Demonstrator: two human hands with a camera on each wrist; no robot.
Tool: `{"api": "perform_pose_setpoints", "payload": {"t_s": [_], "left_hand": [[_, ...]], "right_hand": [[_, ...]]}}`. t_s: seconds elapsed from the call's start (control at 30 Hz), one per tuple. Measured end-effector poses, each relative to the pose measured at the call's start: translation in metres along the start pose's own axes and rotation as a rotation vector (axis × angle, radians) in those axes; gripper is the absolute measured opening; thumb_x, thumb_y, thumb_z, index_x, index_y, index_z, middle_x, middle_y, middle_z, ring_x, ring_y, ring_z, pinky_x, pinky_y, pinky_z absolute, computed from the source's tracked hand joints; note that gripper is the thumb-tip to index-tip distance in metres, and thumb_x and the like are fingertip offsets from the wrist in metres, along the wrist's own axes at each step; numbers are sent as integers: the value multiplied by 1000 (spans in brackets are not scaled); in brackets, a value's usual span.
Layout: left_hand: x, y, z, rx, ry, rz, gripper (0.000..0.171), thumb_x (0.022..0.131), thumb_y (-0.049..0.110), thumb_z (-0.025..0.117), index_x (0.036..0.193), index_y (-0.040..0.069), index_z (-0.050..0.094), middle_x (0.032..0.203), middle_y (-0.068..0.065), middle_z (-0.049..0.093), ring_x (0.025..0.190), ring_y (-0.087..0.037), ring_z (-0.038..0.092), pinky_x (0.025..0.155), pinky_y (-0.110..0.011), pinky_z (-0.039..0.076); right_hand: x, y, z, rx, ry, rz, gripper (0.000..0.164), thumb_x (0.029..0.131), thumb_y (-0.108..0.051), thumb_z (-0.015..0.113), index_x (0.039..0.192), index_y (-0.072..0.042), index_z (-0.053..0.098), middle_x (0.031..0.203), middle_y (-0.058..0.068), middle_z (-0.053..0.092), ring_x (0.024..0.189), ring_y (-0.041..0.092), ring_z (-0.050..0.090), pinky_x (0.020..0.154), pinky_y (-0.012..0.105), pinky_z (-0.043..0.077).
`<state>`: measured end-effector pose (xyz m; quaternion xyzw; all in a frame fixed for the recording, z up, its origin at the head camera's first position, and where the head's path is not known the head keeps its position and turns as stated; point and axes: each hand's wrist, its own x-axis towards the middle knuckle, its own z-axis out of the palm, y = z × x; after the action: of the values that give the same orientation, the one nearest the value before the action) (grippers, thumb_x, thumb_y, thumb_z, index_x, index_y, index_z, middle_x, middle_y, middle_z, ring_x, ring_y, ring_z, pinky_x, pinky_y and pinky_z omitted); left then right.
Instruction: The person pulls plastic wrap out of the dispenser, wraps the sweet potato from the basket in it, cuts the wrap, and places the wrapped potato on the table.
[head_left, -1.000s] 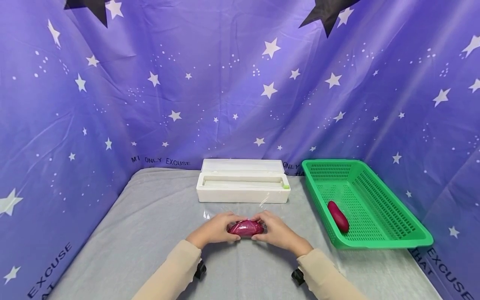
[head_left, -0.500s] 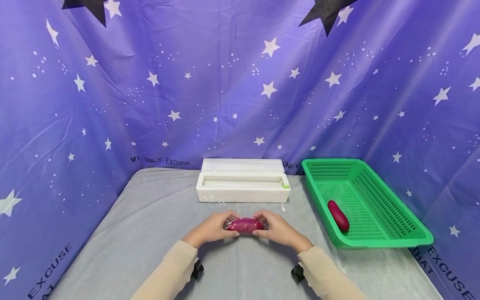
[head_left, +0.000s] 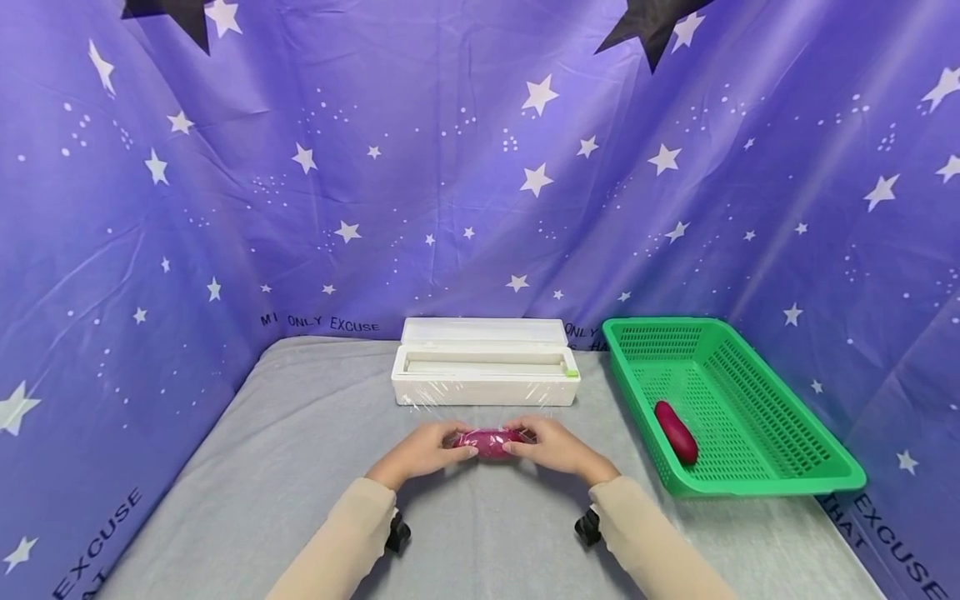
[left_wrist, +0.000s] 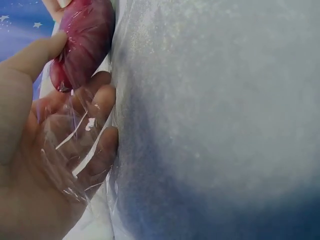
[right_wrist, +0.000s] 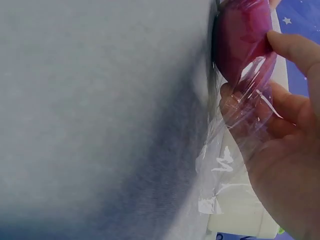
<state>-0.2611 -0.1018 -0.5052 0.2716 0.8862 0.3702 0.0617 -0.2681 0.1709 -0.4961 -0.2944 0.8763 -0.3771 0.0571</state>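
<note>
Both hands hold a purple-red sweet potato (head_left: 490, 445), wrapped in clear cling film, just in front of the white dispenser. My left hand (head_left: 418, 454) grips one end, with the thumb (left_wrist: 47, 52) pressed on its near side and the fingers behind it. Loose, crinkled cling film (left_wrist: 75, 142) trails from that end over the palm in the left wrist view. At the other end, my right hand (head_left: 561, 450) pinches the sweet potato (right_wrist: 244, 42) the same way. More film (right_wrist: 225, 150) hangs past it in the right wrist view.
Behind the hands stands a white cling film dispenser (head_left: 486, 390) with its lid raised and a green slider (head_left: 572, 373) at the right. To the right, a green basket (head_left: 757, 487) holds another sweet potato (head_left: 677, 433). A grey cloth (head_left: 300, 417) covers the table.
Both hands have moved slightly forward with the sweet potato, toward the dispenser. Both thumbs now lie higher on its near side. The dispenser and basket stay put.
</note>
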Motion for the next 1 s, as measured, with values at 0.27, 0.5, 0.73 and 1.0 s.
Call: {"api": "perform_pose_setpoints", "payload": {"t_s": [0.27, 0.5, 0.73, 1.0], "left_hand": [[2, -3, 2, 51, 45, 4, 43, 100, 40, 60, 126, 7, 68, 110, -8, 69, 102, -24, 63, 92, -47, 50], [4, -1, 3, 84, 73, -10, 41, 103, 39, 55, 123, 6, 70, 96, -3, 63, 92, -20, 60, 87, -45, 50], [4, -2, 3, 72, 99, -20, 41, 101, 39, 58, 121, 5, 70, 98, -5, 63, 93, -22, 60, 85, -46, 50], [3, 2, -6, 84, 144, -10, 61, 88, 38, 76, 137, 5, 58, 127, -13, 59, 113, -30, 58, 97, -51, 47]], "right_hand": [[9, 2, -3, 2, -11, 41, 33, 99, -33, 64, 120, -9, 67, 101, -4, 67, 88, 12, 60, 80, 34, 51], [16, 5, -3, -17, 3, 46, 36, 102, -34, 58, 125, -8, 67, 114, 4, 69, 104, 22, 63, 91, 44, 51], [19, 3, -4, -10, -12, 78, 37, 105, -32, 54, 127, -5, 65, 115, 7, 68, 102, 21, 62, 90, 43, 51], [23, 4, -10, 45, -56, 144, 40, 105, -37, 52, 126, -6, 66, 104, 1, 67, 84, 14, 60, 74, 36, 52]]}}
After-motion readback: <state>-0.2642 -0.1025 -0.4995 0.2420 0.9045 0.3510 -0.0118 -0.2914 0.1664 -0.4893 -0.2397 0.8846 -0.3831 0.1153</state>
